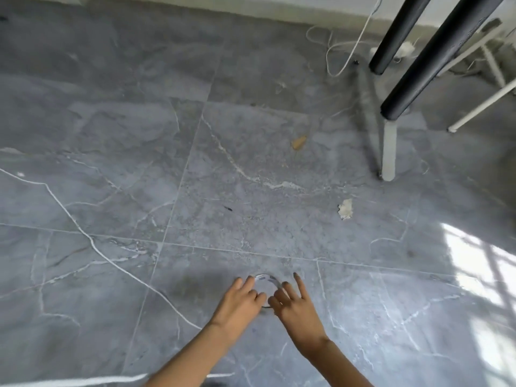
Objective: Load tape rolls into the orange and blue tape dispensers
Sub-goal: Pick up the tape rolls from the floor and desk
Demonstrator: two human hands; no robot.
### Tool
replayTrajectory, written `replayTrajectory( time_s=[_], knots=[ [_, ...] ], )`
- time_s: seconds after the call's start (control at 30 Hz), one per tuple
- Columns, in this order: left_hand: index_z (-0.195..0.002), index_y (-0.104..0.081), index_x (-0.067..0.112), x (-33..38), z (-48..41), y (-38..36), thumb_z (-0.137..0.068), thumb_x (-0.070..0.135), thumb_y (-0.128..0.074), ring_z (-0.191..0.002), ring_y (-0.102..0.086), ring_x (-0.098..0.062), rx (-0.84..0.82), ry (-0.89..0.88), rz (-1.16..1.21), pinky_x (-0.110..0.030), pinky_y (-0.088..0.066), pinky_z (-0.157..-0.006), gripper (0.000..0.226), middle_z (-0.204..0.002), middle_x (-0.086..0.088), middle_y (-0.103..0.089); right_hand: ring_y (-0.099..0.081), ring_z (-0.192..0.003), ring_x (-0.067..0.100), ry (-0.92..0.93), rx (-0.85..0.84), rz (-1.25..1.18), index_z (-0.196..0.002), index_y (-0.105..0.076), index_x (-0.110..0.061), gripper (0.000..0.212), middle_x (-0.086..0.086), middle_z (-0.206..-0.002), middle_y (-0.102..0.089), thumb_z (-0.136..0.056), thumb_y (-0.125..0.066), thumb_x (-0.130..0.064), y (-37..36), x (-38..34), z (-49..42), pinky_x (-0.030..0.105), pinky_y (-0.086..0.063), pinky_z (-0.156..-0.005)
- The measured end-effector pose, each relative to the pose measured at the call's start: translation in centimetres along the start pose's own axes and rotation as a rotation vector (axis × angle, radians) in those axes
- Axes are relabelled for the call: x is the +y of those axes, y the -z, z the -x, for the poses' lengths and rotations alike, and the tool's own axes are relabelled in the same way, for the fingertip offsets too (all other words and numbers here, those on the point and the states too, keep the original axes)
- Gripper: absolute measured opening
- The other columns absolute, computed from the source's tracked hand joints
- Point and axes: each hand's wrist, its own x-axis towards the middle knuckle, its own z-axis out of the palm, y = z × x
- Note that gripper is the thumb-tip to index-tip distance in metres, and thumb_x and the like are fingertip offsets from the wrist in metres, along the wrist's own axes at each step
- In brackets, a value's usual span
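Observation:
A clear tape roll point(265, 279) lies flat on the grey marble floor, low in the middle of the view. My left hand point(240, 303) touches its left side with the fingers curled against the rim. My right hand point(293, 303) rests on its right side, index finger stretched out and the other fingers bent over the roll. Whether either hand grips the roll firmly cannot be made out. Neither the orange nor the blue tape dispenser is in view.
Black and white furniture legs point(389, 146) stand at the upper right, with loose white cords point(335, 51) on the floor behind them. Small scraps point(345, 208) and a tan bit point(298, 142) lie on the tiles. Bright window glare point(480, 269) falls at the right.

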Motion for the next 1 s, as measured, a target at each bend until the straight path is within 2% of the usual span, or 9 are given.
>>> replayTrajectory(
  time_s=[0.1,0.17,0.23,0.27,0.37,0.57,0.7,0.8,1.0],
  knots=[
    [-0.075,-0.064,0.016,-0.4,4.8,11.9,-0.038,0.022,-0.084,-0.104,-0.068,-0.024,-0.096,-0.05,-0.01,-0.034,-0.049,-0.094,0.042,-0.053,-0.001,-0.065,-0.069,-0.087,0.023,-0.03,0.151,0.008,-0.067,-0.062,-0.02,0.033,-0.003,-0.065,-0.064,-0.047,-0.085,-0.008,10.2,0.5,2.4,0.054,-0.026,-0.105],
    [-0.103,-0.057,0.005,-0.3,8.5,21.0,-0.073,0.01,-0.067,-0.137,-0.04,-0.034,-0.134,-0.095,-0.06,-0.044,-0.025,-0.118,0.032,-0.087,-0.017,-0.071,-0.069,-0.085,0.023,-0.039,0.26,0.019,-0.063,-0.062,-0.021,0.031,-0.004,-0.06,-0.061,-0.047,-0.085,-0.008,18.9,0.8,4.1,0.054,-0.02,-0.106],
    [-0.116,-0.047,0.0,-0.6,12.1,29.3,-0.084,0.002,-0.054,-0.146,-0.018,-0.039,-0.121,-0.103,-0.024,-0.049,-0.004,-0.122,0.033,-0.107,-0.026,-0.065,-0.065,-0.088,0.022,-0.047,0.32,0.02,-0.064,-0.063,-0.023,0.028,-0.006,-0.059,-0.06,-0.048,-0.083,-0.011,27.6,1.1,5.8,0.053,-0.017,-0.108],
    [-0.11,-0.053,0.002,-0.8,13.9,33.5,-0.08,0.008,-0.062,-0.144,-0.026,-0.037,-0.074,-0.067,-0.042,-0.049,-0.008,-0.122,0.032,-0.101,-0.023,-0.068,-0.06,-0.09,0.021,-0.04,0.351,0.02,-0.066,-0.063,-0.024,0.027,-0.007,-0.06,-0.06,-0.049,-0.081,-0.013,32.1,1.3,6.7,0.052,-0.016,-0.108],
    [-0.065,-0.059,0.02,-2.0,19.0,44.3,-0.028,0.031,-0.085,-0.107,-0.064,-0.027,0.033,-0.004,-0.02,-0.039,-0.041,-0.097,0.047,-0.05,0.0,-0.064,-0.049,-0.086,0.019,-0.028,0.456,0.015,-0.068,-0.058,-0.024,0.027,-0.008,-0.064,-0.058,-0.051,-0.076,-0.012,45.0,1.7,9.2,0.045,-0.024,-0.104],
    [-0.048,-0.056,0.024,-2.4,26.4,63.9,-0.012,0.014,-0.065,-0.087,-0.061,-0.018,0.291,0.025,-0.114,-0.024,-0.03,-0.072,0.039,-0.044,0.007,-0.059,-0.034,-0.069,0.019,-0.052,0.61,-0.096,-0.068,-0.054,-0.02,0.031,-0.004,-0.065,-0.052,-0.05,-0.067,0.002,65.2,2.2,11.9,0.029,-0.032,-0.073],
    [-0.073,-0.066,0.016,-2.0,29.3,72.1,-0.051,0.031,-0.081,-0.081,-0.065,-0.02,0.232,0.054,-0.101,-0.028,-0.043,-0.087,0.03,-0.068,0.0,-0.067,-0.041,-0.073,0.017,-0.054,0.626,-0.118,-0.079,-0.058,-0.021,0.041,-0.006,-0.077,-0.056,-0.047,-0.061,0.005,74.6,1.7,13.1,0.027,-0.033,-0.079],
    [-0.108,-0.059,0.005,-2.8,29.0,75.6,-0.097,0.023,-0.045,-0.115,-0.049,-0.032,0.295,0.128,-0.138,-0.039,-0.025,-0.112,0.025,-0.108,-0.013,-0.066,-0.052,-0.072,0.017,-0.115,0.628,-0.103,-0.075,-0.059,-0.023,0.04,-0.008,-0.079,-0.059,-0.045,-0.072,0.0,79.2,2.2,12.6,0.028,-0.033,-0.08],
    [-0.113,-0.059,0.004,-2.6,27.6,79.1,-0.097,0.012,-0.042,-0.125,-0.043,-0.032,0.33,0.098,-0.242,-0.041,-0.009,-0.121,0.024,-0.117,-0.012,-0.064,-0.051,-0.074,0.016,-0.171,0.586,-0.088,-0.076,-0.058,-0.025,0.036,-0.011,-0.076,-0.059,-0.053,-0.077,-0.005,81.1,4.9,12.2,0.026,-0.032,-0.079]
  ],
)
